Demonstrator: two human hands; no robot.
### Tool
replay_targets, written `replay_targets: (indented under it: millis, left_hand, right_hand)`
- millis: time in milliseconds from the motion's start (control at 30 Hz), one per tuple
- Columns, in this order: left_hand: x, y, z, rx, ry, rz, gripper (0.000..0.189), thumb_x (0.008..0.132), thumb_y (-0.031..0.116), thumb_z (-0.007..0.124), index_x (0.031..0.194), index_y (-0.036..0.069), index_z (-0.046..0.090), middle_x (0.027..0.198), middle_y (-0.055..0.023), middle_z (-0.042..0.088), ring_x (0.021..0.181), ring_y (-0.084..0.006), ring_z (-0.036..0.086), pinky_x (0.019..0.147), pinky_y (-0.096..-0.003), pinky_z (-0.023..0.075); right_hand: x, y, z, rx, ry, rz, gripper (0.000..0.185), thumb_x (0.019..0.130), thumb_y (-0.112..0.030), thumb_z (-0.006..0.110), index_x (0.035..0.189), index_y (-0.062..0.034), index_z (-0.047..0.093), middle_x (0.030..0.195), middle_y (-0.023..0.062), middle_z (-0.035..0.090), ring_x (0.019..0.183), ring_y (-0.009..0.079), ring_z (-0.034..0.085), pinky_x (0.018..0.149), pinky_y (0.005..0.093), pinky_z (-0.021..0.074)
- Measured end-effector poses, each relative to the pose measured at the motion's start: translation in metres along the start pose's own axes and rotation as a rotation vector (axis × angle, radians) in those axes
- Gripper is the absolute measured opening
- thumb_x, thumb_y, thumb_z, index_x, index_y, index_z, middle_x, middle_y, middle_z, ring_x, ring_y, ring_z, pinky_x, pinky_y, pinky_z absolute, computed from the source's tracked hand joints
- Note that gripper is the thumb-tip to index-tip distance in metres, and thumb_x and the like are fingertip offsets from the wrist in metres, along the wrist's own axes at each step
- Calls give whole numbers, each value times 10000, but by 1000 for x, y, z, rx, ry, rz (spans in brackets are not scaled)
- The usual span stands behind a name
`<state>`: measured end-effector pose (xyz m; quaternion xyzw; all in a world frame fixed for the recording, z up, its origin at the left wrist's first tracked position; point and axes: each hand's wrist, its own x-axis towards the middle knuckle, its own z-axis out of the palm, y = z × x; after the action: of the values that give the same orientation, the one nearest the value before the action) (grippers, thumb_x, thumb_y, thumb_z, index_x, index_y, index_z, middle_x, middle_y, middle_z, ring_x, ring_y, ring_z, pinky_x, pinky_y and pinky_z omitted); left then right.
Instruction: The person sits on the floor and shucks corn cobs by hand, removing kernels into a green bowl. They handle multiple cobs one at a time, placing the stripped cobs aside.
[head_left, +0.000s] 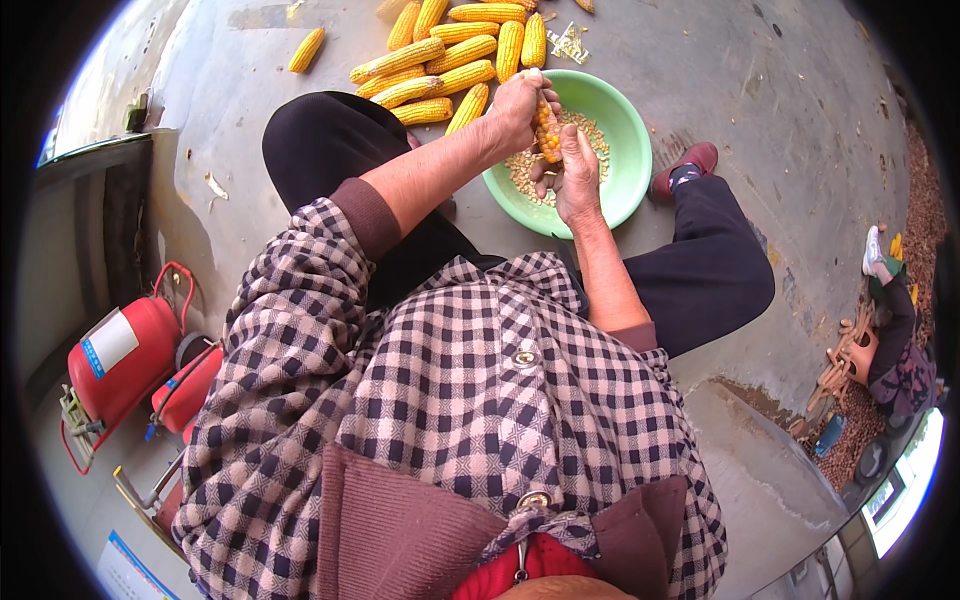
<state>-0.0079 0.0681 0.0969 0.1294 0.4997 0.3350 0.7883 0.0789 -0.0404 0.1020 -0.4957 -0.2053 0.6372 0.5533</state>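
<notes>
A partly shelled corn cob (549, 133) is held at a slant above a light green plastic basin (634, 142). My left hand (521, 109) grips its upper end. Lower down, my right hand (576, 172) presses against the cob with the thumb along its side. Some rows still carry orange-yellow kernels, while part of the cob is bare. Loose pale kernels (598, 142) cover the bottom of the basin, partly hidden by my hands. Just beyond my left hand lies a heap of yellow corn cobs (465, 52) on the concrete floor.
One cob (307, 50) lies apart at the far left. A crumpled wrapper (569, 43) is beside the heap. Red fire extinguishers (124, 360) stand at my left. At the right edge, another person (900, 352) sits near bare cobs (836, 360) and a reddish-brown pile (926, 195).
</notes>
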Motion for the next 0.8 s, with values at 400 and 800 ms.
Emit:
replay_targets:
  millis: [400, 800]
  left_hand:
    - [0, -7, -4, -11, -98, 41, 124, 988, 174, 474, 1013, 55, 494, 842, -78, 542, 730, -182, 560, 676, -333, 517]
    - [2, -12, -6, -2, -165, 35, 97, 955, 111, 515, 1022, 69, 458, 804, -73, 523, 663, -177, 547, 625, -314, 519]
  right_hand:
    - [3, 9, 0, -390, 95, -127, 396, 992, -365, 466, 1118, -7, 577, 801, 52, 584, 652, 116, 557, 586, 267, 451]
    - [6, 25, -4, -266, 222, -116, 466, 1020, -387, 343, 995, 5, 593, 743, 64, 586, 597, 133, 549, 549, 282, 451]
